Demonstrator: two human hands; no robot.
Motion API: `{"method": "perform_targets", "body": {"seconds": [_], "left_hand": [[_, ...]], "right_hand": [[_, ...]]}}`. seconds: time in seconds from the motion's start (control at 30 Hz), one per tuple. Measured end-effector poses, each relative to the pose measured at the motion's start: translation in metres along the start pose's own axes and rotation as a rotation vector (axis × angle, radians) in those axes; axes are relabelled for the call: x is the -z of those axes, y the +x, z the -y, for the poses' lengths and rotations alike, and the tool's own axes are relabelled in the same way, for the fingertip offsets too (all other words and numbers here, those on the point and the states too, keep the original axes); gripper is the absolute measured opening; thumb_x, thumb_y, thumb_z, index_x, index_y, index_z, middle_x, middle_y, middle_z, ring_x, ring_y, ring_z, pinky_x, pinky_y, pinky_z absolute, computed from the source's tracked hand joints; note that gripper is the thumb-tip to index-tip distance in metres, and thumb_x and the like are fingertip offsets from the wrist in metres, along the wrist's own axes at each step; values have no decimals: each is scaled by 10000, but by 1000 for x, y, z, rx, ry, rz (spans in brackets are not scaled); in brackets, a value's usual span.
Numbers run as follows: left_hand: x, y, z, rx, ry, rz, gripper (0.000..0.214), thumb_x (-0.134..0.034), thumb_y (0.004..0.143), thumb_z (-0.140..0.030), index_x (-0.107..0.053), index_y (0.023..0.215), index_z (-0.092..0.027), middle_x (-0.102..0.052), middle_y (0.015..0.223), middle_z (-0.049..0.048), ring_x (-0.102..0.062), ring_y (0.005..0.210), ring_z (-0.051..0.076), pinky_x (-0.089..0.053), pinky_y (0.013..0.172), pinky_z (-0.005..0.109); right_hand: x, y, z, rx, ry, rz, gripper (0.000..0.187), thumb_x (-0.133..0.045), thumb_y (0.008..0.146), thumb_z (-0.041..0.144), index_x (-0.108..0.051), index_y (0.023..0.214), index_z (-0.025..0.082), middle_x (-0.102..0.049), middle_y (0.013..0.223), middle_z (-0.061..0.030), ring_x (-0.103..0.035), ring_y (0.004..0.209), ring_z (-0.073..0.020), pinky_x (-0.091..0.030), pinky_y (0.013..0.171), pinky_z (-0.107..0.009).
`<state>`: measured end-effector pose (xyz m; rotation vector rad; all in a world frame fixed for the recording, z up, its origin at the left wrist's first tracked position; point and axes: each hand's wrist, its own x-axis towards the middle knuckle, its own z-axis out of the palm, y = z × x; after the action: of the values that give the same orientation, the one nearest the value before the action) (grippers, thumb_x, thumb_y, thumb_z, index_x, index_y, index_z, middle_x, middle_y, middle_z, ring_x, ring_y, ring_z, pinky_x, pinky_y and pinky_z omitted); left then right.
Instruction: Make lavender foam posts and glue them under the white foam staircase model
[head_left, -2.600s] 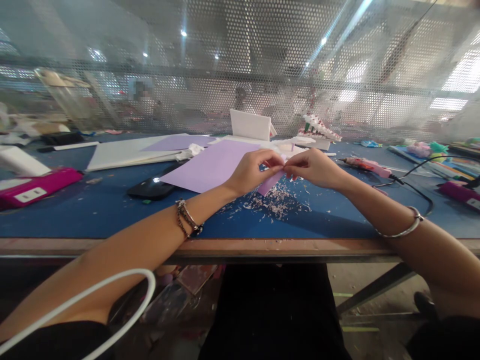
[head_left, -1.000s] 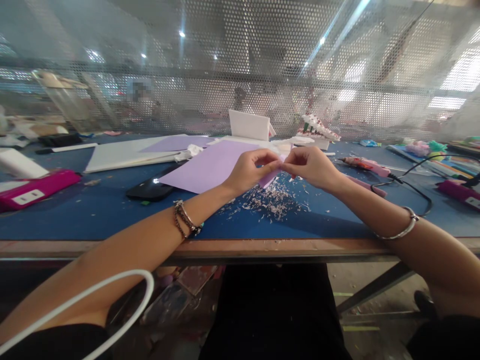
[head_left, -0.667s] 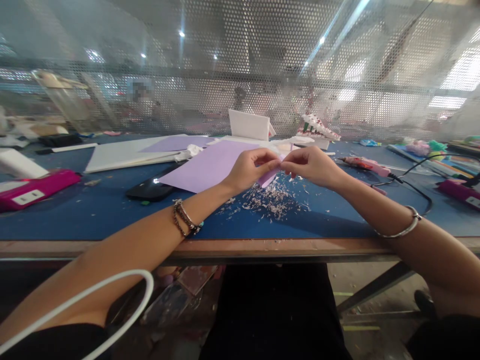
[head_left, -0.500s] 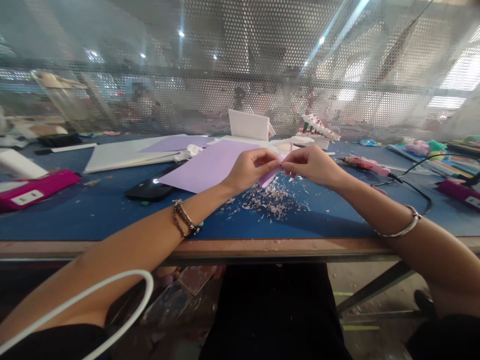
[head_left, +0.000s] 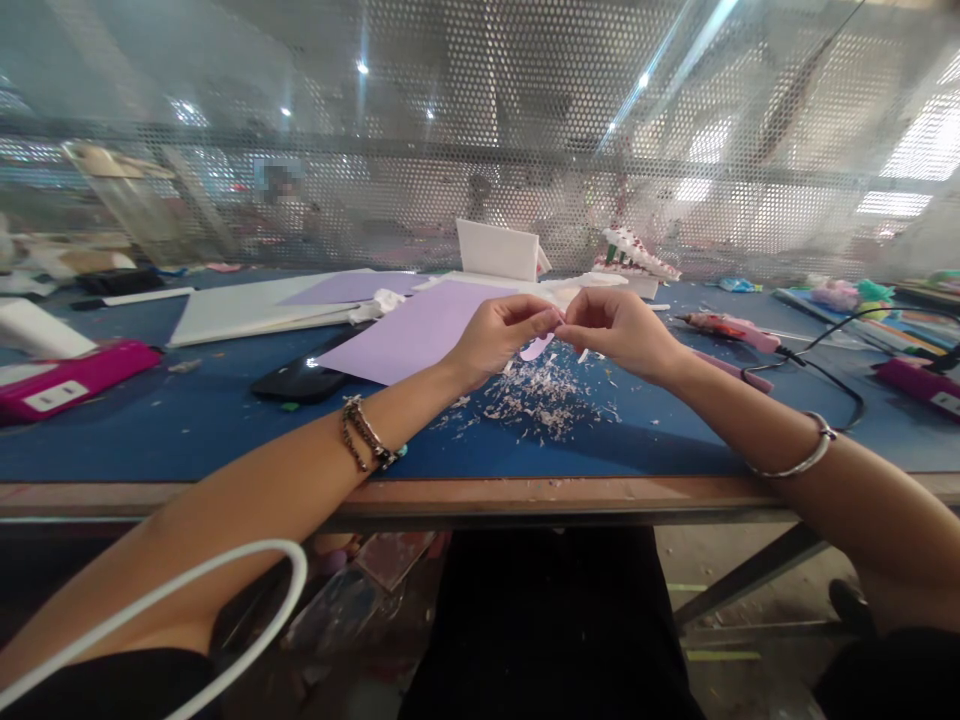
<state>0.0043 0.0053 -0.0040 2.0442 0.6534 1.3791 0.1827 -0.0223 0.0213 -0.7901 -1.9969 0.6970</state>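
Observation:
Fingertips of my left hand (head_left: pixel 504 335) and my right hand (head_left: pixel 611 328) meet in a pinch above the table. Between them is a small piece of purple paper (head_left: pixel 536 348), mostly hidden behind the left fingers. Both hands are closed on it. Under the hands lies a scattered heap of fine pale shreds (head_left: pixel 544 398). A larger purple sheet (head_left: pixel 412 335) rests to the left of my left hand, partly over a black phone-like object (head_left: pixel 296 380).
A pink glue gun (head_left: pixel 739 330) with a black cable lies at right, near a pink stick (head_left: pixel 735 372). White boards (head_left: pixel 240 308) lie at left, beside a magenta power strip (head_left: pixel 82 380). A white block (head_left: pixel 497 250) stands at the back. A white cable (head_left: pixel 292 580) loops over my left arm.
The purple piece has turned between my fingers, and less of it shows below them. My right hand has shifted slightly left and its fingers have bent more.

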Motion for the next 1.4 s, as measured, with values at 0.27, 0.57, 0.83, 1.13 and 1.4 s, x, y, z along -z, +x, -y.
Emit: {"method": "perform_targets", "body": {"seconds": [0.27,0.57,0.83,1.13,1.4], "left_hand": [[1,-1,-1,123,-214,134,263,-686,707,-405,-679,759,-147,-590,676,0,-509,634,65,-391,608,207],[0,-2,-1,197,-246,173,321,-687,688,-454,-617,639,-144,-445,545,-27,-375,508,58,-263,476,215],[2,-3,0,151,-132,227,328,-637,744,-436,-579,617,-139,-477,552,-23,-392,508,55,-259,478,214],[-2,-3,-6,174,-2,178,320,-680,691,-436,-590,678,-130,-434,521,-49,-326,442,32,-210,421,196],[-1,-3,-6,153,59,163,312,-695,674,-420,-598,652,-124,-408,527,-46,-303,471,37,-194,435,200]], "right_hand": [[13,0,1,228,-127,189,306,-647,715,268,-567,979,135,-570,815,-11,-552,741,-83,-490,670,-236],[10,0,0,273,-199,121,238,-653,723,285,-574,887,132,-584,777,-11,-561,699,-82,-500,674,-249],[12,-1,2,323,-399,97,207,-667,718,260,-579,856,134,-592,753,-10,-548,660,-79,-458,649,-234],[10,-2,0,431,-677,131,119,-594,770,220,-528,827,139,-568,761,-13,-504,674,-87,-375,614,-214],[10,-3,-1,405,-724,133,112,-565,783,242,-519,835,153,-564,779,-20,-494,683,-96,-368,619,-228]]}}
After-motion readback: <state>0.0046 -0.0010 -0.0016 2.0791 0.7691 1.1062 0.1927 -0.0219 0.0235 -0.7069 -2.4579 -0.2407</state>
